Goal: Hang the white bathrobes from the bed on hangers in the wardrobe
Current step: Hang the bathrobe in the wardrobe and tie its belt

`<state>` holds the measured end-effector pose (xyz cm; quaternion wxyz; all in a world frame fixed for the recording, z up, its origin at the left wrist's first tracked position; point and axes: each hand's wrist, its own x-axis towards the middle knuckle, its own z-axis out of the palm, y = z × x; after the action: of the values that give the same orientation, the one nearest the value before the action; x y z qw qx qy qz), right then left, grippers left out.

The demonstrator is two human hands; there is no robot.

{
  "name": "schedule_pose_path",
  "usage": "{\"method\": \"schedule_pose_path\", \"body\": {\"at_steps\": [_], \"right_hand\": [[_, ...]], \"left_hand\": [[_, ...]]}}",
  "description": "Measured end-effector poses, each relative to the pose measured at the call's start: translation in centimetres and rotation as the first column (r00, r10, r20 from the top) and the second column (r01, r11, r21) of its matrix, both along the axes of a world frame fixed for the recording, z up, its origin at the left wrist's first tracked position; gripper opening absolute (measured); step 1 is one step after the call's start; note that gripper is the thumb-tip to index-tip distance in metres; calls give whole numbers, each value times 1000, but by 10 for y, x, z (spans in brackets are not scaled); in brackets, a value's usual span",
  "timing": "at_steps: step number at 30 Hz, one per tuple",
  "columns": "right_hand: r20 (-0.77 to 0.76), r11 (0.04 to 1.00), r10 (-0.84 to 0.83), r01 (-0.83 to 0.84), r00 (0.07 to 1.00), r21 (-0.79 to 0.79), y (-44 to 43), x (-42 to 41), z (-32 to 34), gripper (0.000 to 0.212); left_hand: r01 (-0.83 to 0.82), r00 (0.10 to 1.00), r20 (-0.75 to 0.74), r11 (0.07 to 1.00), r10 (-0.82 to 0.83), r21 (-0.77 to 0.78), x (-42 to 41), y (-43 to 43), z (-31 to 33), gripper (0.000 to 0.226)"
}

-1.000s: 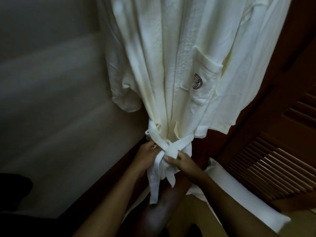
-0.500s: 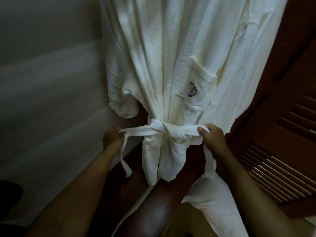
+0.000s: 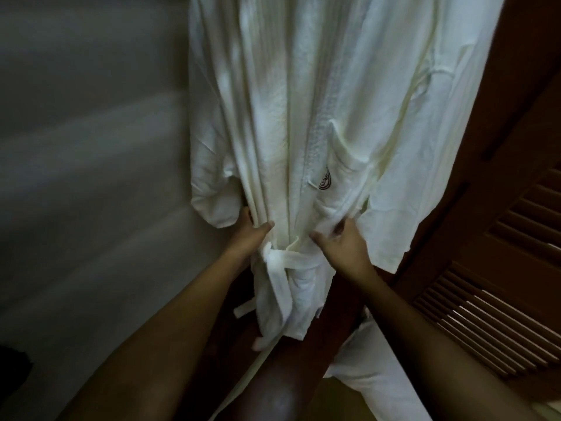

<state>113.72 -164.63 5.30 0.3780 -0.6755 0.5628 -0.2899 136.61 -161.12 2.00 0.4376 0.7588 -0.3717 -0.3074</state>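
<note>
White bathrobe (image 3: 303,117) hangs belted; left hand (image 3: 252,238) and right hand (image 3: 344,243) curl fingers (image 3: 342,227) into its cloth above the belt (image 3: 291,258), likely straightening folds.

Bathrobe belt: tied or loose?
Tied. The belt cinches the bathrobe at the waist with a knot, its ends hanging down.

You had open room on your left, in front of the grey wall (image 3: 91,147). The hanging robe (image 3: 303,117) filled the middle. On your right, the slatted door (image 3: 501,299) stood close beside it. A dark wood board (image 3: 273,390) ran under it.
</note>
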Motion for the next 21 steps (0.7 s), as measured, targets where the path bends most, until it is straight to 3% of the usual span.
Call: {"method": "schedule_pose_path", "body": {"at_steps": [2, 5, 8, 10, 13, 18, 21], "right_hand": [[-113, 998, 69, -69, 991, 9, -18, 11, 9, 69], [-235, 989, 133, -144, 963, -29, -38, 9, 20, 35], [-163, 992, 120, -126, 979, -29, -53, -29, 13, 29], [-13, 999, 33, -33, 999, 14, -58, -53, 3, 28], [76, 999, -48, 49, 996, -4, -61, -63, -1, 17], [5, 1000, -18, 18, 1000, -15, -48, -57, -1, 26], [-39, 997, 18, -21, 999, -69, -37, -51, 16, 17]], "left_hand": [[-30, 999, 26, 999, 29, 31, 5, -17, 6, 63], [-48, 998, 47, 994, 44, 99, 23, -37, 3, 54], [-124, 989, -84, 992, 124, 11, 49, -38, -8, 45], [-236, 967, -118, 970, 228, -59, 61, -32, -8, 34], [-330, 933, -179, 941, 314, -70, 64, -37, -9, 31], [-214, 944, -261, 977, 202, -20, 41, -43, -8, 42], [-131, 976, -183, 990, 118, -59, 28, -34, 0, 58]]}}
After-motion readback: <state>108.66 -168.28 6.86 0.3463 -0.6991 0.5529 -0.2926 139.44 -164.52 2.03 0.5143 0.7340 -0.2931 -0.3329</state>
